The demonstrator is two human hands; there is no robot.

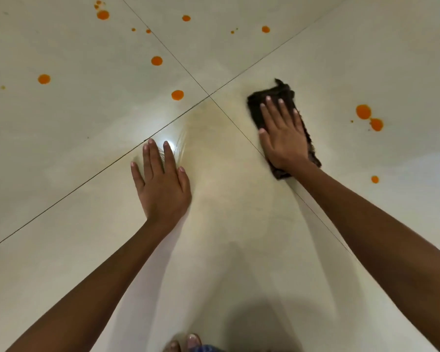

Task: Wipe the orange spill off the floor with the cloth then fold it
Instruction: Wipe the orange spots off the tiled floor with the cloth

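Note:
A dark brown cloth (pixel 277 94) lies folded flat on the pale tiled floor, right of centre. My right hand (pixel 281 134) presses flat on top of it with fingers spread. My left hand (pixel 161 181) rests palm down on the bare floor to the left, fingers apart and holding nothing. Orange spill drops dot the floor: one drop (pixel 177 95) just beyond the tile joint, a double blot (pixel 367 116) right of the cloth, a small drop (pixel 375 179) at the right, and several more across the far tiles. A faint yellowish smear (pixel 214 123) lies between my hands.
Dark grout lines (pixel 183 66) cross near the centre of the floor. My toes (pixel 186 342) show at the bottom edge. A bright light reflection (pixel 169 146) sits beside my left fingertips.

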